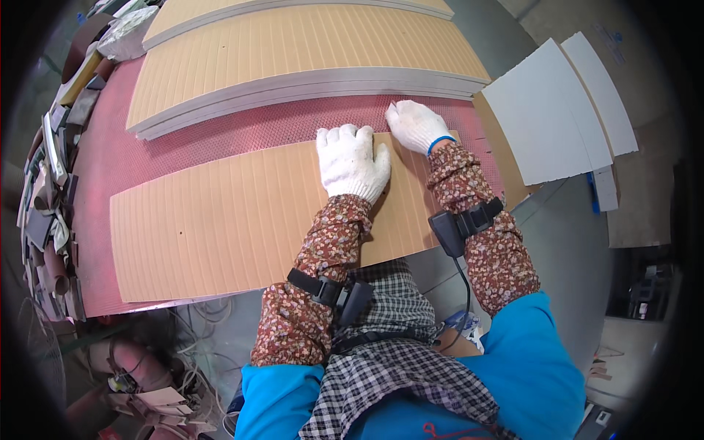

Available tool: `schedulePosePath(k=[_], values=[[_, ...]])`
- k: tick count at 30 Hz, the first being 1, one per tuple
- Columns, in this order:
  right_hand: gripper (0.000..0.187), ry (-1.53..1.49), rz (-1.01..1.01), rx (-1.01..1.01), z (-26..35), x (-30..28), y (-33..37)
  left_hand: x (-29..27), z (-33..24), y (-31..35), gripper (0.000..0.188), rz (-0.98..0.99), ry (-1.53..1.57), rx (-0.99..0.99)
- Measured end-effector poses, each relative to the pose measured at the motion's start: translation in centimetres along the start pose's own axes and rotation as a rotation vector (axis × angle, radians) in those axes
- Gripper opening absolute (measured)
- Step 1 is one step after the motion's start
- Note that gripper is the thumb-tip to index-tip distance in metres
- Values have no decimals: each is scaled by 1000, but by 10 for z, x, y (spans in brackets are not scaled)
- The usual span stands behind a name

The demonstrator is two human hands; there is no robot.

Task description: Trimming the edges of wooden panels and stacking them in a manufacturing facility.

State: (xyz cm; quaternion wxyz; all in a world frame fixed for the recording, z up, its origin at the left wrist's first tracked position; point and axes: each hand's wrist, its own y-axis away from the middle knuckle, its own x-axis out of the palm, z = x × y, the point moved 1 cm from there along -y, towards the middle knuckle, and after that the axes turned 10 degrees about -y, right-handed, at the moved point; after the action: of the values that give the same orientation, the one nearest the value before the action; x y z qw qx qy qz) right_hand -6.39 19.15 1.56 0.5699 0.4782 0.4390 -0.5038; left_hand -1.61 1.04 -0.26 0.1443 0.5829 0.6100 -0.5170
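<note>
A long tan panel (220, 220) with ribbed lines across it lies flat on the red mesh-covered table in front of me. My left hand (352, 163), in a white knit glove, rests flat on this panel toward its right part, fingers stretched to the far edge. Close by, my right hand (418, 126), also gloved, is closed at the panel's far right corner. Its fingers are curled, and what they hold, if anything, is hidden. Beyond both hands lies a stack of similar panels (308, 55) with white edges.
Another panel stack (220, 13) sits farther back. Off the right side are large white sheets (546, 110). Assorted scraps and rolls (55, 213) line the table's left edge. Cables (209, 345) hang below at the left. Red mesh (235, 143) shows between panel and stack.
</note>
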Motion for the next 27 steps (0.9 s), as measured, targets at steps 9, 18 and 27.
schedulePosePath(k=[9,18,27], values=[[37,-28,-82,147,30,8,98,5,3,2,30,-21,7,0],[30,-50,-242,112,70,24,248,2,6,-1,30,-34,-38,13],[28,-61,-469,130,67,58,270,-5,17,7,33,61,62,-18]])
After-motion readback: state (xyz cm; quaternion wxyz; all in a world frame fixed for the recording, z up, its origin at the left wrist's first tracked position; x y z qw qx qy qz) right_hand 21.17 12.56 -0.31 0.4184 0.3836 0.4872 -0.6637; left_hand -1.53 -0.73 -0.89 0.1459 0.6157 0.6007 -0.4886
